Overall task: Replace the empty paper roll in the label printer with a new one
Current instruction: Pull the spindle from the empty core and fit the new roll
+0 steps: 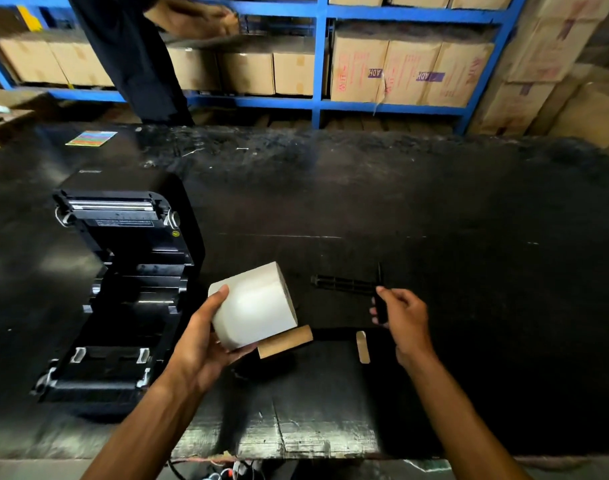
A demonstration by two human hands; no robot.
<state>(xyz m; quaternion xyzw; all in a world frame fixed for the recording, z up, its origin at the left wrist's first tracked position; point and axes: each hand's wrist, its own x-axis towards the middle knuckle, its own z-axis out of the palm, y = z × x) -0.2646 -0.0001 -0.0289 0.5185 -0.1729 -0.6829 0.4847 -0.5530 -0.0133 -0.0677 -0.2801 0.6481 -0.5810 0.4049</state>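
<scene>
A black label printer [123, 282] stands open at the left of the dark table, its lid tilted back and its roll bay bare. My left hand [199, 337] holds a full white paper roll [254, 306] just right of the printer, above the table. Under the roll lies the brown empty cardboard core [289, 341]. My right hand [403, 320] pinches a small black part [381, 310] at the right end of the black spindle [344, 284], which lies on the table. A small tan cardboard piece [362, 346] lies between my hands.
A colourful sheet [91, 138] lies at the table's far left. Another person in dark clothing [133, 60] stands behind the table at blue shelving [318, 60] stacked with cardboard boxes. More boxes pile up at the right. Cables hang below the table's near edge [223, 472].
</scene>
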